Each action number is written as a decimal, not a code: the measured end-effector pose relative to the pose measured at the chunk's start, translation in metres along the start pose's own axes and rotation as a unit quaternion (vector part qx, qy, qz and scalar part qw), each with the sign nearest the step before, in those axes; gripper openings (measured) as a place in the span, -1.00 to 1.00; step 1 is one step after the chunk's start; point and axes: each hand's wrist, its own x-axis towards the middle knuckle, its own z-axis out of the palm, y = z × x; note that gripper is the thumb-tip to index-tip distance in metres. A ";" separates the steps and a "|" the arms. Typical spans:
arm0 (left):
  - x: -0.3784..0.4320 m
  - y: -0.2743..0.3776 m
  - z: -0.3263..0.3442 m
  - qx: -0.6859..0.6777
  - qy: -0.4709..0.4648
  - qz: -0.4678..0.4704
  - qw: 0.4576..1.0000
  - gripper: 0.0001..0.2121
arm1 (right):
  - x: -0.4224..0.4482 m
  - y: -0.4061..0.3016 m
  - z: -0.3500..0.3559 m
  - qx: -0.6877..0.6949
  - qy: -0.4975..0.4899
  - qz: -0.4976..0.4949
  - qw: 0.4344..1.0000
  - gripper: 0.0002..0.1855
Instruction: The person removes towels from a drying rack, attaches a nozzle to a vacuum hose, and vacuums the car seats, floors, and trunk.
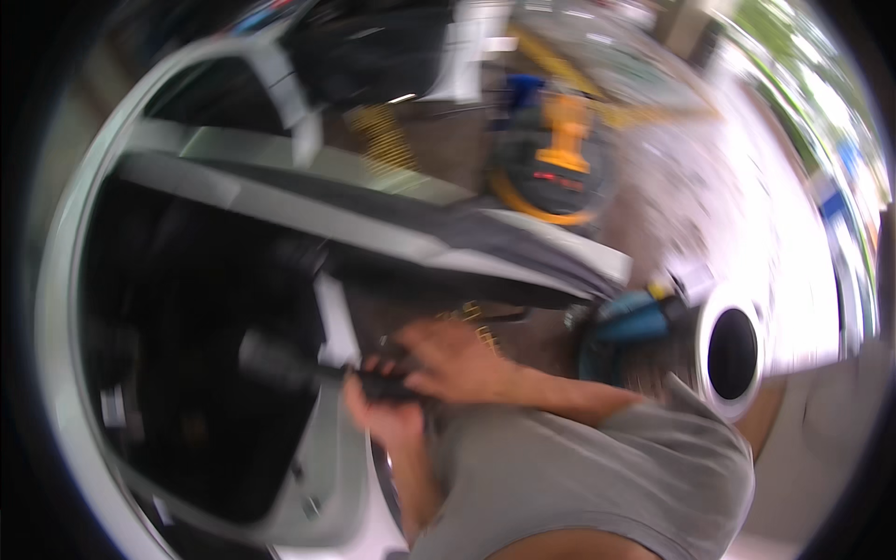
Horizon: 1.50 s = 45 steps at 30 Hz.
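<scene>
The view is blurred by motion. Near the middle of the lower half, my left hand (388, 418) is closed around the dark handle of a long black tool (385, 385), whose kind I cannot tell. My right hand (451, 357) lies over the handle's near end, its fingers bent against it. A blurred grey end of the tool reaches left, over the dark interior of a light-coloured vehicle (66, 280). Beside my hands, a pale panel of the vehicle (336, 455) runs down toward the bottom edge.
A long grey-and-white vehicle part (336, 220) crosses above my hands. Beyond it stands a round black-and-yellow machine (560, 154) on the floor. At the right are a teal object (630, 322) and a white cylinder with a dark opening (705, 350). Yellow floor lines (560, 63) lie farther back.
</scene>
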 end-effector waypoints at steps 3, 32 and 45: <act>-0.004 0.029 -0.034 0.171 -0.051 0.179 0.968 -0.67 | -0.005 -0.014 0.052 0.183 -0.140 0.112 0.967 -0.23; 0.034 -0.062 -0.128 0.321 -0.074 0.023 0.944 -0.65 | -0.109 0.019 0.087 0.240 -0.237 0.014 0.941 -0.37; -0.072 -0.190 -0.097 0.325 0.121 0.024 0.937 -0.69 | -0.257 0.127 -0.045 0.288 -0.259 0.026 0.921 -0.29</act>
